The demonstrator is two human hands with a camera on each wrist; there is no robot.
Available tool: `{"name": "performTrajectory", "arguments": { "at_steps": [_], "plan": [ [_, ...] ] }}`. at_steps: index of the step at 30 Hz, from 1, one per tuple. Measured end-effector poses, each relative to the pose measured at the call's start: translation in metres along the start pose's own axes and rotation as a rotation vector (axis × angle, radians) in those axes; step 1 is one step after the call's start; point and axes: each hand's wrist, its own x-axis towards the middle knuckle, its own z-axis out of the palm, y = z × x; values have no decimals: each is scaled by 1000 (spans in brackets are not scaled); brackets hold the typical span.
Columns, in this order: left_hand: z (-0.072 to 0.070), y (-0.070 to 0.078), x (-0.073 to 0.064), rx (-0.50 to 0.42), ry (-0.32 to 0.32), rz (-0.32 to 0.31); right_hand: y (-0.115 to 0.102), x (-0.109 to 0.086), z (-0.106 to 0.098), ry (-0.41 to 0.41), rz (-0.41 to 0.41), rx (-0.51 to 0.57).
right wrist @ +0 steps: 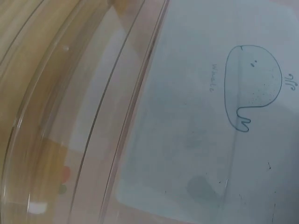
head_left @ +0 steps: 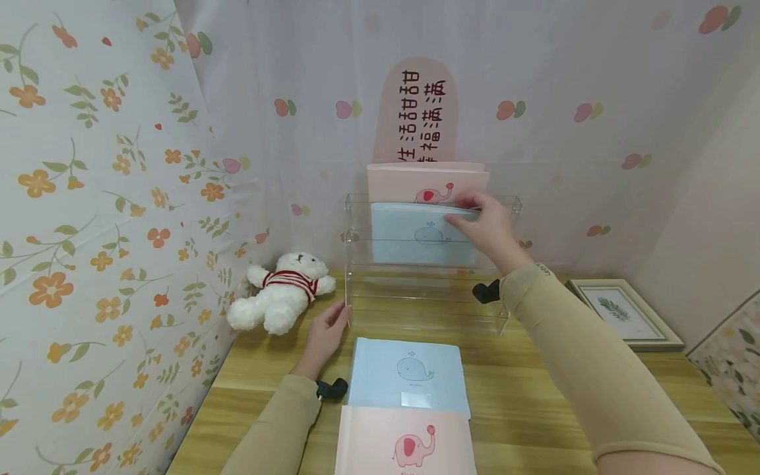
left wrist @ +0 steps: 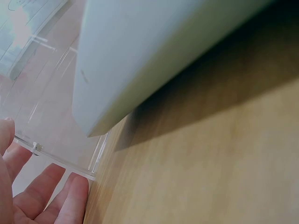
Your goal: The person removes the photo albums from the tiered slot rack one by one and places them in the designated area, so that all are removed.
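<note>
A clear acrylic tiered rack stands on the wooden table. In its upper part sits a light blue book with a whale drawing, in front of a pink book with an elephant. My right hand pinches the blue book's top right corner, thumb in front; its fingers are out of sight in the right wrist view, where the whale cover shows behind clear bars. Low on the rack's left side, my left hand holds the side panel's edge, thumb and fingers on either side.
Before the rack lie another blue whale book and a pink elephant book, in a column. A white teddy bear in a striped top leans at the left. To the right is a framed leaf picture. A patterned curtain hangs behind.
</note>
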Motion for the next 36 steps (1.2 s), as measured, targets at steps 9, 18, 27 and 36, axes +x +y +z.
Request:
{"name": "performTrajectory", "arguments": {
  "at_steps": [9,18,27,36],
  "plan": [
    [0,1,2,-1,-2,7,-2,1,-2,-90,36,-7],
    [1,1,1,-6,-2,2,1,2,-1,-129,70,-16],
    [0,-1,1,-8,-7,-7,1,-3,3,-98,75,0],
    [1,-4,2,-14,-1,6,1,-8,15,29,13,39]
  ]
}}
